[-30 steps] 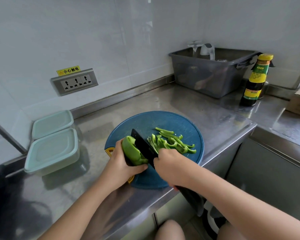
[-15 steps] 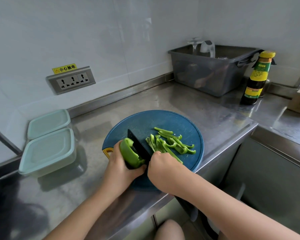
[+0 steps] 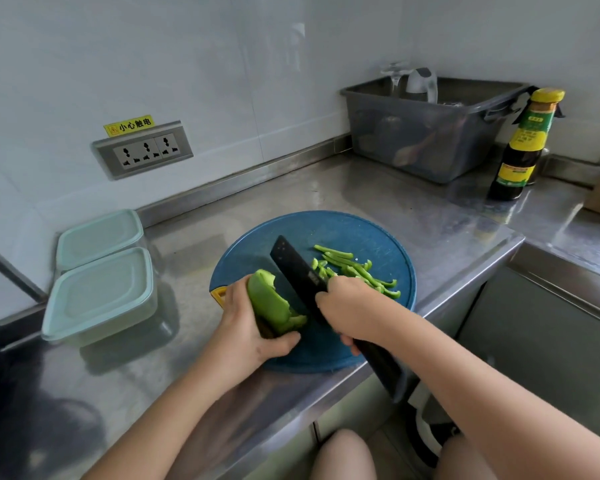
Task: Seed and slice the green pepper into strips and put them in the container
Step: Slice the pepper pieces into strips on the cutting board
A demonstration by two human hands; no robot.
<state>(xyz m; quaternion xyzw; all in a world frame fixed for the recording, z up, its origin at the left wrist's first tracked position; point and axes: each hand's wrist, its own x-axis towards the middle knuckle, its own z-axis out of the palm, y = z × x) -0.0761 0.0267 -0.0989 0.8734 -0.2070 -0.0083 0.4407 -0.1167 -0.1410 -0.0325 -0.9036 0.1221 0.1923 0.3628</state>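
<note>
The uncut piece of green pepper (image 3: 272, 303) is held on the near-left part of the blue cutting board (image 3: 361, 230) by the left grip (image 3: 248, 329). This grip is clenched about the piece from the left, with the thumb laid at its near end. The piece is judged to be steadied this way, its ragged cut edge turned toward the blade, so that a strip can be taken off without it rolling.

The black knife (image 3: 297, 271) is grasped by the right grip (image 3: 352, 311), which is clenched round the handle close to the blade, presumably for control. The blade is tilted so that its flat face shows, and it is set between the held piece and the cut strips (image 3: 357, 271). Whether its edge touches the board cannot be told.

The strips are gathered in a loose heap on the right half of the board, just beyond the right grip and apparently kept out of the cutting line. The board is laid at the front edge of the steel counter (image 3: 326, 188), where it is easily reached.

Two pale green containers (image 3: 99, 296) are placed side by side, well apart from the board on its left. Both appear lidded, so no strips are in them, and a lid is expected to need removing. Slicing is judged partly done. The thumb lying near the blade is the risk to be watched.
</note>
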